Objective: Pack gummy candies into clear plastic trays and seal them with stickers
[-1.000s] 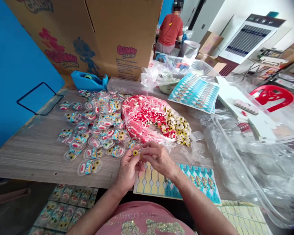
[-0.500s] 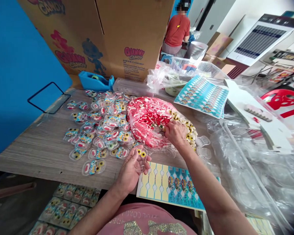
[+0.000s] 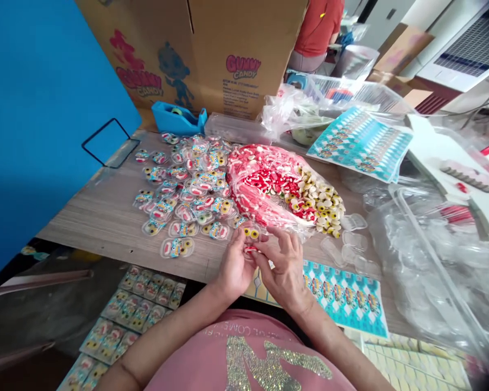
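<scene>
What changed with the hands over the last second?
The right hand came back from the red and white gummy pile to the clear plastic blister shell held by the left hand, bringing a red piece. The shell's two yellow eye gummies stayed.

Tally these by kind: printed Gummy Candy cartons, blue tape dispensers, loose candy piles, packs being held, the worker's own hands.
Gummy Candy carton: 1
blue tape dispenser: 1
loose candy pile: 1
clear pack, held: 1
left hand and right hand: 2
Total: 6
</scene>
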### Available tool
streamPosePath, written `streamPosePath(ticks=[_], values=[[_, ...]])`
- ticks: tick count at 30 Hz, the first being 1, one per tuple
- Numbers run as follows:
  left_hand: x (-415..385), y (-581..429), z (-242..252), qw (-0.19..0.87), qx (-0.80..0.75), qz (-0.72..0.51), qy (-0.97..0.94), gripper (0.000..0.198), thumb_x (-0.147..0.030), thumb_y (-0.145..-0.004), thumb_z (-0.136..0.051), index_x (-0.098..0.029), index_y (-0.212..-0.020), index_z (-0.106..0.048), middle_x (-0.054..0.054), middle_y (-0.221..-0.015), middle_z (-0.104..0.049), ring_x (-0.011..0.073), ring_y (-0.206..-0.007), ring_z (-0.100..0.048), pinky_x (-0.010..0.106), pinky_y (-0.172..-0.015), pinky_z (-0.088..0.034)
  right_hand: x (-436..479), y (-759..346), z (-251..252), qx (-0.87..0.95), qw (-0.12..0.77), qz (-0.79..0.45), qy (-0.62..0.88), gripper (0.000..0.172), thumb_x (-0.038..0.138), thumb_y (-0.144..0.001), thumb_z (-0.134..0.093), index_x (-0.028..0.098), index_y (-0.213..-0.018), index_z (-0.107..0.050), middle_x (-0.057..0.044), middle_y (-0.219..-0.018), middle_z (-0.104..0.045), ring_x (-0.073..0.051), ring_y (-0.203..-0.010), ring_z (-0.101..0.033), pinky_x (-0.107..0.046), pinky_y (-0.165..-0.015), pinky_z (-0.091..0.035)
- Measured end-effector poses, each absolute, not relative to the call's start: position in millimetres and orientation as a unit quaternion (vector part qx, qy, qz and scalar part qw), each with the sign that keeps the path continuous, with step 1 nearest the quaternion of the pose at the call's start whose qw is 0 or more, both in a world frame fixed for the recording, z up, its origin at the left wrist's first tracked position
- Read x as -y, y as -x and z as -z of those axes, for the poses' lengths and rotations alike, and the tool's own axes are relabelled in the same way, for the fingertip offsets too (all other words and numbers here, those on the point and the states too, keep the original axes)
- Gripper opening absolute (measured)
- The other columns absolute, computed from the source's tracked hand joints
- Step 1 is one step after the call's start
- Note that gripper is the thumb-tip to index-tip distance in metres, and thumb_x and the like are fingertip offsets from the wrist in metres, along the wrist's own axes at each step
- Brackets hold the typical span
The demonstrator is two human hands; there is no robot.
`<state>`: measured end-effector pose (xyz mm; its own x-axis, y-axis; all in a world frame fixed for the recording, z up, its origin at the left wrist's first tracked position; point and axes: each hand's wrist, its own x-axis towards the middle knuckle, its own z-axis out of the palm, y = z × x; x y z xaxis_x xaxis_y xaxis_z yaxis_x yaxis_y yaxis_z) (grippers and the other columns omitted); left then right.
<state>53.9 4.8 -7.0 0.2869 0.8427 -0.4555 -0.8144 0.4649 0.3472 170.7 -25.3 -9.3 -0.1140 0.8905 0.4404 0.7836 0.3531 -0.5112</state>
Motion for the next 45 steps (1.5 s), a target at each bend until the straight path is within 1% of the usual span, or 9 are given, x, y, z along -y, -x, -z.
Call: streamPosePath(ticks=[4, 10, 15, 17, 21, 28, 35, 40, 45], values=[[-0.1, -47.2, 8.3, 0.787, -0.314, -0.53, -0.021, 0.025, -0.034, -0.093, -0.061, -0.02, -0.114, -0.058, 0.003, -0.084, -0.07, 0.0122, -0.069, -0.067, 0.021, -0.063, -0.052, 26.3, -168.9, 9.5, 0.758, 0.337, -0.046, 0.557, 0.034, 0.025, -0.09, -0.062, 0.029, -0.124, -0.065, -0.013, -0.137, -0.049, -0.032, -0.114, -0.051, -0.053, -0.09, -0.044], [1.7, -40.8, 12.0, 0.794, -0.328, -0.509, -0.056, 0.029, -0.037, -0.092, -0.063, -0.021, -0.116, -0.061, 0.002, -0.083, -0.07, 0.0126, -0.067, -0.066, 0.022, -0.061, -0.053, 32.8, -163.1, 1.5, 0.789, 0.304, -0.053, 0.531, 0.018, 0.026, -0.091, -0.062, 0.032, -0.103, -0.074, -0.008, -0.133, -0.054, -0.029, -0.112, -0.05, -0.048, -0.089, -0.044], [-0.9, -37.9, 10.8, 0.781, -0.372, -0.497, -0.06, 0.024, -0.032, -0.095, -0.058, -0.02, -0.115, -0.062, 0.005, -0.086, -0.071, 0.0141, -0.065, -0.066, 0.023, -0.057, -0.053, 39.4, -172.0, 4.7, 0.794, 0.302, -0.075, 0.522, 0.025, 0.031, -0.093, -0.061, 0.033, -0.115, -0.071, -0.01, -0.136, -0.053, -0.028, -0.117, -0.052, -0.045, -0.091, -0.046], [1.1, -38.5, 10.1, 0.785, -0.382, -0.483, -0.062, 0.023, -0.032, -0.095, -0.056, -0.02, -0.114, -0.061, 0.006, -0.083, -0.071, 0.0152, -0.062, -0.065, 0.025, -0.055, -0.052, 44.0, -191.0, 10.2, 0.768, 0.341, -0.082, 0.537, 0.023, 0.028, -0.093, -0.06, 0.027, -0.113, -0.071, -0.011, -0.125, -0.06, -0.024, -0.109, -0.057, -0.041, -0.088, -0.049], [7.3, -44.8, 14.8, 0.803, -0.361, -0.463, -0.103, 0.029, -0.032, -0.09, -0.063, -0.02, -0.116, -0.059, 0.007, -0.08, -0.07, 0.0165, -0.059, -0.064, 0.028, -0.056, -0.052, 47.4, -255.9, 27.1, 0.685, 0.391, -0.085, 0.609, 0.018, 0.021, -0.093, -0.056, 0.021, -0.083, -0.07, -0.003, -0.077, -0.066, -0.016, -0.072, -0.062, -0.028, -0.066, -0.049], [3.1, -51.0, 23.8, 0.799, -0.401, -0.421, -0.154, 0.027, -0.031, -0.089, -0.064, -0.021, -0.113, -0.059, 0.004, -0.078, -0.07, 0.0158, -0.059, -0.065, 0.041, -0.069, -0.06, 46.2, -343.9, 32.0, 0.635, 0.175, 0.076, 0.748, 0.024, 0.024, -0.094, -0.053, 0.02, -0.085, -0.075, -0.007, -0.083, -0.069, -0.02, -0.077, -0.059, -0.031, -0.065, -0.039], [-3.4, -50.2, 19.8, 0.784, -0.416, -0.427, -0.171, 0.022, -0.027, -0.092, -0.06, -0.021, -0.113, -0.058, 0.002, -0.076, -0.069, 0.0156, -0.061, -0.067, 0.045, -0.077, -0.061, 36.2, -331.9, 33.8, 0.672, 0.108, 0.082, 0.728, 0.016, 0.019, -0.088, -0.063, 0.02, -0.074, -0.071, -0.008, -0.086, -0.069, -0.024, -0.088, -0.052, -0.036, -0.072, -0.032], [-3.2, -45.4, 20.4, 0.788, -0.393, -0.439, -0.176, 0.023, -0.026, -0.093, -0.057, -0.021, -0.116, -0.058, 0.004, -0.078, -0.071, 0.0172, -0.063, -0.067, 0.045, -0.074, -0.06, 27.6, -327.0, 27.2, 0.667, 0.25, 0.026, 0.702, 0.017, 0.019, -0.091, -0.053, 0.02, -0.076, -0.063, -0.008, -0.086, -0.065, -0.024, -0.087, -0.052, -0.037, -0.075, -0.037], [-1.9, -48.8, 20.7, 0.811, -0.358, -0.442, -0.138, 0.02, -0.03, -0.094, -0.056, -0.021, -0.112, -0.059, 0.007, -0.08, -0.072, 0.0175, -0.063, -0.066, 0.041, -0.072, -0.059, 27.0, -293.2, 12.5, 0.536, 0.517, -0.297, 0.597, 0.021, 0.035, -0.093, -0.053, 0.022, -0.076, -0.054, 0.0, -0.071, -0.054, -0.017, -0.068, -0.049, -0.031, -0.065, -0.04]])
